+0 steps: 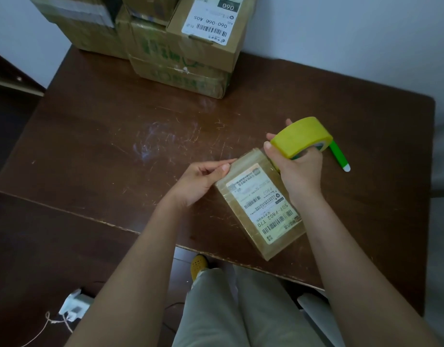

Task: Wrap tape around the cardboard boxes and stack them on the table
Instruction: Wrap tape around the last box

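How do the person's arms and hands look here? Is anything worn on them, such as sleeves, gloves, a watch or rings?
Both forearms are bare all the way to the bottom edge of the picture, so no sleeves show. The left hand and the right hand wear no gloves. No watch or bracelet shows on either wrist, and no rings show on the visible fingers. The nails look short and unpainted.

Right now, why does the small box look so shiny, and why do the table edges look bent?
Head view: glare whitens the label on the taped small box; the wide lens bows the table edges; the stacked boxes at the back look soft and dim.
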